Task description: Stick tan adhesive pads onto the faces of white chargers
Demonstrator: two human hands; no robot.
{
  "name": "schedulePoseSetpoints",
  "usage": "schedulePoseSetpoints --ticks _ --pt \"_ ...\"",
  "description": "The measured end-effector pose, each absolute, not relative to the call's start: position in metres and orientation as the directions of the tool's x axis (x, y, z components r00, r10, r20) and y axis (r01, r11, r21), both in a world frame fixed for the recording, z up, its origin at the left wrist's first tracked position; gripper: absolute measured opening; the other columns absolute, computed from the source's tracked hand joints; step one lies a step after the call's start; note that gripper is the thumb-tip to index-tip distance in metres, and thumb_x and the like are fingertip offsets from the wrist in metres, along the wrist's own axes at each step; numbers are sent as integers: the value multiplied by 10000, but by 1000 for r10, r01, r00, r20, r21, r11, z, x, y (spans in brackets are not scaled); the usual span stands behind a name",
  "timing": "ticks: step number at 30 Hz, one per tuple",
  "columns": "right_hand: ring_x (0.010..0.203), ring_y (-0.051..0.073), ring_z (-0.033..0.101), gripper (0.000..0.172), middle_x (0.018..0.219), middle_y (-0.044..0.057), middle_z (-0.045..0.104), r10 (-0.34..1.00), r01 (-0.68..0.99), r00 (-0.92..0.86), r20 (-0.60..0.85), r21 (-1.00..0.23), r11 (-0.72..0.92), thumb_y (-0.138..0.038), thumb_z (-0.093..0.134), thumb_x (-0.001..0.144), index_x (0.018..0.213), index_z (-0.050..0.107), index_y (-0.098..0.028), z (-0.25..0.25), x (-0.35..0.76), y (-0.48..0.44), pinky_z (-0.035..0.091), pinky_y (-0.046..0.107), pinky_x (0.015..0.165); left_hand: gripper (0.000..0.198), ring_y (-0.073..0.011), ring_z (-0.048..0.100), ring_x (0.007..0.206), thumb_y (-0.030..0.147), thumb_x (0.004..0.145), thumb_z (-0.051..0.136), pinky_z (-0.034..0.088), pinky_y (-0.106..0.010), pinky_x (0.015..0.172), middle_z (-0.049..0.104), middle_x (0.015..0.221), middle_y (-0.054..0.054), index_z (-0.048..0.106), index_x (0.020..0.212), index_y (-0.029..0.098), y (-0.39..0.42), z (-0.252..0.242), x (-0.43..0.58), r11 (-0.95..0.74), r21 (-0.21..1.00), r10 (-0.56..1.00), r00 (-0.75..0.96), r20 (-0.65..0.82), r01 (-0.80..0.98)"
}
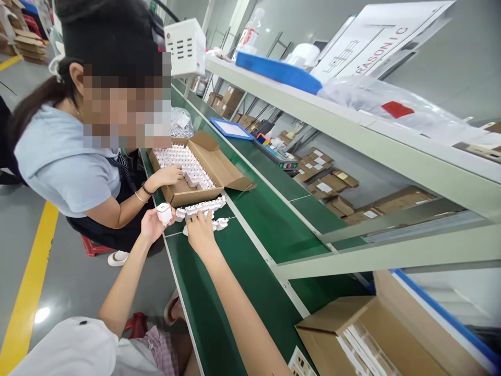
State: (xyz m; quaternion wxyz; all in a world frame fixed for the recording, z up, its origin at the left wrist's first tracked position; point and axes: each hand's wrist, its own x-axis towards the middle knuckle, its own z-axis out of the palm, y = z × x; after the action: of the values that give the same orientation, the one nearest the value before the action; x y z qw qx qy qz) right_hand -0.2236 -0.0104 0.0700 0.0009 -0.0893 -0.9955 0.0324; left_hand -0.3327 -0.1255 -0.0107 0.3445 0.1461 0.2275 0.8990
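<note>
My left hand (152, 227) is closed around a white charger (164, 213), a small block with a dark slot in its face, held at the green bench's near edge. My right hand (201, 237) reaches over the bench, fingers apart, its fingertips touching loose white chargers (201, 207) lined up in rows. Whether one is between those fingers is hidden. Just beyond the rows stands an open cardboard box (195, 197) with many white chargers (180, 162) standing in it. A co-worker's hand (168, 175), with bracelets at the wrist, reaches into that box.
A co-worker (74, 151) sits at the left. The green bench (250, 282) has a metal strip along it. Above it runs a pale shelf (352, 125) with a blue tray (277, 72) and plastic bags. Another open cardboard box (336, 313) stands at the lower right.
</note>
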Motion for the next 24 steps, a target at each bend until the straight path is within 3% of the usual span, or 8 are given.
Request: schedulePoseSetpoints --ticks 2,4,7,11,15,20,22,24 --pt "1412 384 406 518 1441 216 573 149 143 -988 30 -161 977 -84 592 912 1429 560 -107 84 -218 -12 193 672 1209 332 -155 585 652 424 837 672 443 -262 550 667 790 -73 681 941 108 -131 -16 -332 -599 572 736 -667 118 -560" --pt "1457 293 377 628 1553 145 484 72 57 -996 45 -278 959 -183 641 942 1534 433 -162 101 -211 -15 291 523 1234 334 -130 590 646 443 889 688 461 -244 551 665 798 -38 671 970 120 -134 -24 -327 -527 629 797 -590 130 -572" --pt "1358 197 497 591 1418 88 610 -40 -48 -999 29 -427 903 -165 720 889 1449 533 -170 119 -203 -20 445 322 1129 323 -105 595 635 455 951 661 507 -237 570 656 807 -5 656 966 132 -133 -34 -316 -423 693 879 -451 156 -583" --pt "1163 224 598 356 1148 63 683 -56 -57 -998 18 -540 840 -105 782 807 1148 709 -176 130 -191 -20 528 340 984 354 -97 594 616 482 977 624 529 -241 573 650 798 2 653 990 130 -127 -36 -302 -346 743 933 -293 209 -573" --pt "1057 226 613 374 1079 57 635 -18 -21 -1000 11 -606 795 -135 853 757 1106 737 -200 137 -176 -16 539 363 922 400 -89 558 576 535 970 607 508 -239 551 630 771 11 644 998 137 -116 -25 -296 -317 778 948 -202 245 -543" --pt "972 215 621 348 1023 52 640 142 18 -984 110 -728 685 -158 770 802 1147 745 -200 155 -160 -4 537 386 912 686 -158 579 628 784 738 681 462 -283 550 620 743 -52 654 933 127 -116 9 -289 -295 840 954 -190 232 -456" --pt "954 216 640 386 1057 57 644 313 7 -928 202 -830 557 -274 737 834 1216 714 -226 164 -139 5 564 389 877 745 -196 591 670 780 613 766 455 -302 572 647 793 -97 651 951 126 -124 30 -294 -294 877 949 -226 220 -379" --pt "947 232 666 409 1065 62 655 512 5 -817 265 -885 466 -409 729 838 1222 699 -271 166 -98 9 593 407 860 710 -188 585 701 696 629 806 450 -288 598 673 905 -100 625 1064 165 -132 55 -309 -304 915 928 -300 221 -265"
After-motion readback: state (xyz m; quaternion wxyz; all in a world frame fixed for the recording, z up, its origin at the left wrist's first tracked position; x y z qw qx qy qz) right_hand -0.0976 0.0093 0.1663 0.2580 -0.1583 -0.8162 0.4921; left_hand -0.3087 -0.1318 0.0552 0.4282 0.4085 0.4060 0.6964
